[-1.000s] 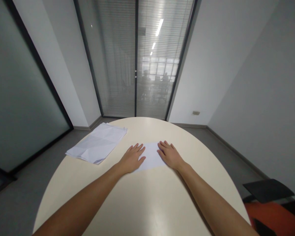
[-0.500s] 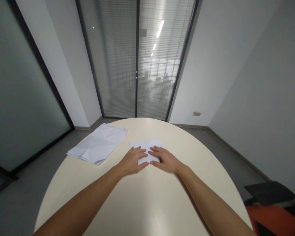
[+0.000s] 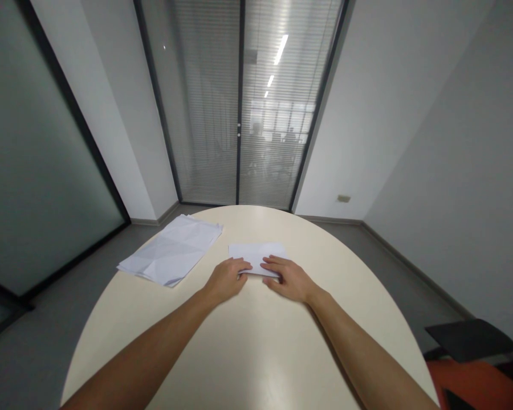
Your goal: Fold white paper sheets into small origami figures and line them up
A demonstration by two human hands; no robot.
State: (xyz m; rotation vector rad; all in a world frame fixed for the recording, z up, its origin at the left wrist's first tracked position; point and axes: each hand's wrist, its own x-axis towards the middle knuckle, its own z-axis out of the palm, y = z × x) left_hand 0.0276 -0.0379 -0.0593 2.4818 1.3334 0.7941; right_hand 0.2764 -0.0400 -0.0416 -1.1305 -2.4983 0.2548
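Observation:
A white sheet of folded paper (image 3: 256, 251) lies on the table in front of me, its long side running left to right. At its near left corner is my left hand (image 3: 227, 279), fingers bent over the paper and thumb against the near edge, closed on it. My right hand (image 3: 291, 279) rests on the right part of the paper with its fingers stretched out and apart. The right thumb sits on the near side, off the sheet. Part of the paper is hidden under the fingers of both hands.
A stack of creased white sheets (image 3: 173, 250) lies at the left edge of the round cream table (image 3: 248, 353). Beyond stand glass panels with blinds (image 3: 209, 114) and a white wall (image 3: 393, 114). A red and black chair (image 3: 474, 364) is at the lower right.
My left hand has shifted left and its thumb has drawn in to the paper's edge. The paper's near edge now lies farther from me, and my hands are farther apart.

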